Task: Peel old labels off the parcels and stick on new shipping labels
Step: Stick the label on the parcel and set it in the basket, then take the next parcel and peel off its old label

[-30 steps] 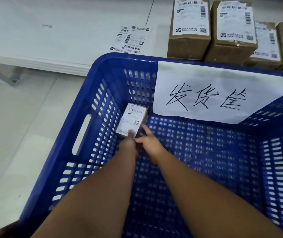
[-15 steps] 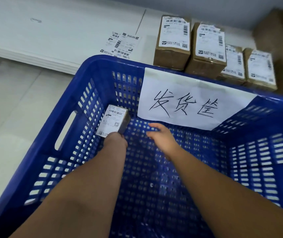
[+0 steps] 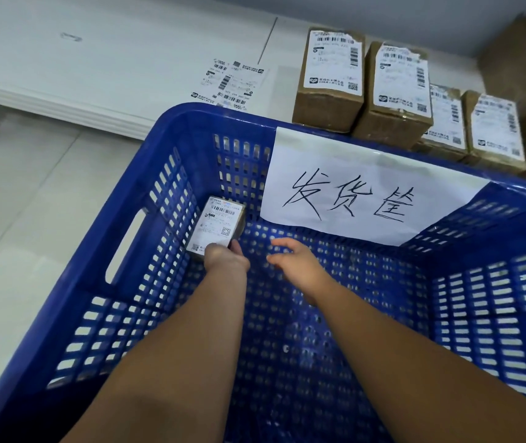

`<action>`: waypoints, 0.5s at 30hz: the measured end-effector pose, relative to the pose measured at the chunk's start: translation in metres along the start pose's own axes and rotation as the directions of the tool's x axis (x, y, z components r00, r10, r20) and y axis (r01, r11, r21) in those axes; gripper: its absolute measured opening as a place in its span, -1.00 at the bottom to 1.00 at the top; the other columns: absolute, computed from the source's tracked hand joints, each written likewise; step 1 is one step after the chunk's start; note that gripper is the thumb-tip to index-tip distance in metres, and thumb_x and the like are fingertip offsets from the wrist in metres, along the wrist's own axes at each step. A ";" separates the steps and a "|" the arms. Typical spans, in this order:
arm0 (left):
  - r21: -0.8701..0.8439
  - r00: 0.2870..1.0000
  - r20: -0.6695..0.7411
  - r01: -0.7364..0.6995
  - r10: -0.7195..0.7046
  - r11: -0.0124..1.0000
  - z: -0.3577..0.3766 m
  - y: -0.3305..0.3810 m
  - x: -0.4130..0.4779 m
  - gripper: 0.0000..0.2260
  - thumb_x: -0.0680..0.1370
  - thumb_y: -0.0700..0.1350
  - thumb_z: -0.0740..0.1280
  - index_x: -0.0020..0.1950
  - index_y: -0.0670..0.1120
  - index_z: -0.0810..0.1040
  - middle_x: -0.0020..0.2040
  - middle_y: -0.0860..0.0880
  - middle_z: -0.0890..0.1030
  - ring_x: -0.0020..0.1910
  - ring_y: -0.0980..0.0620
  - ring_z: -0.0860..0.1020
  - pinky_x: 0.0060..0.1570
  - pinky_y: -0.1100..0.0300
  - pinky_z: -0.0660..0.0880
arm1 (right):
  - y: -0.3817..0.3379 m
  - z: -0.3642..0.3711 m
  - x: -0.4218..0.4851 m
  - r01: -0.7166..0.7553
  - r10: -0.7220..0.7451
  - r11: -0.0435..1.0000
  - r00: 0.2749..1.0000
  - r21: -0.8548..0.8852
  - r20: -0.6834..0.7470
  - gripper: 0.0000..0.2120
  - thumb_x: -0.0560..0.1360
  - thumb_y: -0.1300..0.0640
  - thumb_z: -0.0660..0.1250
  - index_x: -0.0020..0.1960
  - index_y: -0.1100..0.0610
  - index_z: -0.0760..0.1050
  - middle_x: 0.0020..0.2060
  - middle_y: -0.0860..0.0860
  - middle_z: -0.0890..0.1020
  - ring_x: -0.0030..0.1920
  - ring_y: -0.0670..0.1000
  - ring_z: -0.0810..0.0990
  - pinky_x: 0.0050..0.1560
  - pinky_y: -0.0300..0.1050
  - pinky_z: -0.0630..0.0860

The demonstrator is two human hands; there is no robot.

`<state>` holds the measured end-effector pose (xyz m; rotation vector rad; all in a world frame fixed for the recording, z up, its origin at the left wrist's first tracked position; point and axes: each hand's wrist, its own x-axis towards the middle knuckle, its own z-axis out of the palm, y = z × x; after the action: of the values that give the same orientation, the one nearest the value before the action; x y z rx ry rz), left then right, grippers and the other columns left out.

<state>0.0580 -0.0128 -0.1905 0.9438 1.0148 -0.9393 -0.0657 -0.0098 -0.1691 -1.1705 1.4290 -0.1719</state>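
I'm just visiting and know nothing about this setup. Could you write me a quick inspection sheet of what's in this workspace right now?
Surface: white table, with a blue crate in front of it.
Job's things: small labelled parcel in the crate's far left corner; four labelled parcels in a row on the table; loose label sheets beside them.
Clutter: handwritten paper sign hung on the crate's far wall.
Grips: left hand holds the small parcel's near end; right hand open above the crate floor, holding nothing.
Cables: nothing seen.
Surroundings: pale floor; large brown box at far right.
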 end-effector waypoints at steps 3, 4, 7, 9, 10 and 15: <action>0.153 0.999 0.011 0.032 -0.034 0.988 0.004 0.001 0.000 -0.68 0.60 -0.09 0.25 0.35 -0.08 0.42 0.34 -0.03 0.45 0.27 0.00 0.47 0.23 0.18 0.45 | -0.001 -0.005 0.001 0.001 -0.001 1.000 1.000 0.016 -0.008 -0.61 0.55 0.15 0.33 0.37 0.01 0.42 0.00 0.04 0.60 0.00 0.01 0.59 0.02 -0.12 0.47; 0.229 0.996 0.030 0.070 -0.079 0.971 0.005 0.000 0.000 -0.66 0.60 -0.07 0.27 0.36 -0.12 0.41 0.34 -0.07 0.45 0.30 -0.04 0.45 0.26 0.11 0.44 | -0.002 -0.006 0.000 0.007 -0.007 1.000 1.000 0.021 -0.012 -0.61 0.55 0.15 0.32 0.37 0.01 0.42 -0.04 0.03 0.59 -0.04 0.01 0.59 -0.03 -0.16 0.46; 0.518 0.961 0.145 0.130 -0.236 0.846 0.000 -0.012 -0.005 -0.65 0.61 -0.01 0.23 0.30 -0.20 0.41 0.23 -0.14 0.52 0.23 -0.11 0.50 0.22 0.05 0.46 | -0.005 -0.013 -0.003 0.048 -0.047 0.999 0.997 0.010 -0.054 -0.63 0.55 0.17 0.31 0.35 0.03 0.43 -0.01 0.01 0.59 -0.21 -0.09 0.50 -0.18 -0.24 0.42; 0.709 0.964 0.229 -0.070 -0.135 0.701 -0.004 -0.023 -0.023 -0.79 0.62 -0.06 0.20 0.11 -0.19 0.48 -0.03 -0.09 0.60 -0.02 -0.04 0.56 -0.02 0.18 0.48 | -0.009 -0.019 -0.006 0.100 -0.097 0.995 0.984 0.013 -0.149 -0.69 0.56 0.20 0.27 0.29 0.04 0.46 -0.15 -0.05 0.58 -0.35 -0.10 0.45 -0.32 -0.28 0.40; 0.736 0.950 0.311 -0.253 0.018 0.628 -0.005 -0.029 -0.033 -0.85 0.60 -0.13 0.20 -0.02 -0.17 0.51 -0.16 -0.06 0.60 -0.17 0.01 0.54 -0.17 0.28 0.44 | -0.011 -0.024 -0.007 0.133 -0.127 0.991 0.968 0.017 -0.216 -0.72 0.57 0.21 0.24 0.26 0.04 0.47 -0.24 -0.06 0.55 -0.42 -0.09 0.41 -0.40 -0.30 0.38; 0.409 0.372 0.801 -0.912 0.469 0.025 0.015 -0.039 -0.092 -0.94 0.56 -0.13 0.27 -0.02 -0.06 0.52 -0.01 -0.02 0.50 -0.05 0.01 0.50 -0.03 0.28 0.42 | -0.047 -0.048 -0.025 0.343 -0.301 0.939 0.798 -0.018 -0.522 -0.80 0.58 0.24 0.21 0.16 0.08 0.50 -0.19 -0.08 0.57 -0.30 -0.04 0.52 -0.35 -0.32 0.39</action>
<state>0.0028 -0.0219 -0.1063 1.7260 -0.6165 -0.5930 -0.0852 -0.0393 -0.1071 -1.3593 1.6533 -0.8355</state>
